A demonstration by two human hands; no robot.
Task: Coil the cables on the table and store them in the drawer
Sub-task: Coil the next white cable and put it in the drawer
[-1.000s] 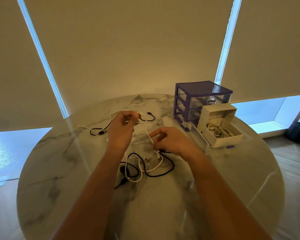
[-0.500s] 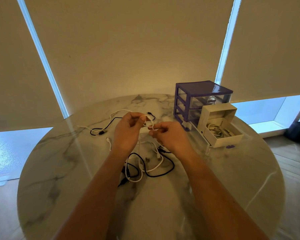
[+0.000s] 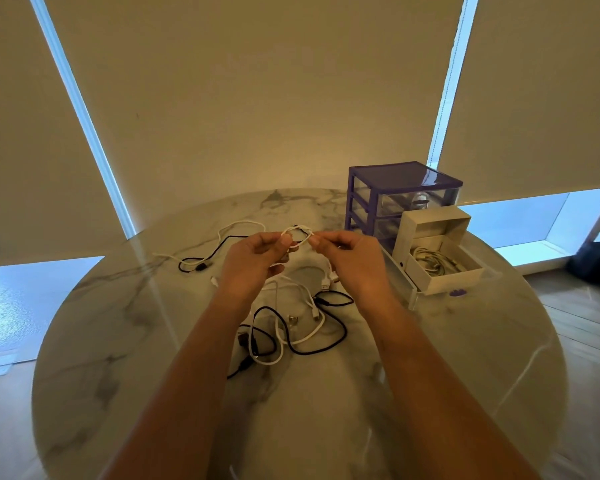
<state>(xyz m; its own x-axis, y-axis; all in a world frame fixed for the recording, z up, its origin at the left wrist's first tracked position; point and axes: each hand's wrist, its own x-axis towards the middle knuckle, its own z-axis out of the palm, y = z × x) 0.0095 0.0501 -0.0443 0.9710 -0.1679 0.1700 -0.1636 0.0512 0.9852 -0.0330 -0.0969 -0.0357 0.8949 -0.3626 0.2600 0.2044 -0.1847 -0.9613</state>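
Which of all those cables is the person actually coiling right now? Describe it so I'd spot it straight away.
Start at the round marble table and follow both forearms up to the hands. Between the left hand and the right hand, a white cable is pinched into a small loop above the tabletop. Every other loose cable lies flat on the marble; only this one is lifted.

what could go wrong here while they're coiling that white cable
1. The white cable, pinched between the left hand and right hand, trails down into the tangled cable pile; pulling may drag or knot the black cable.
2. The small loop could spring open if either pinch slips.
3. The white box in the open drawer already holds cables, so space may be tight.
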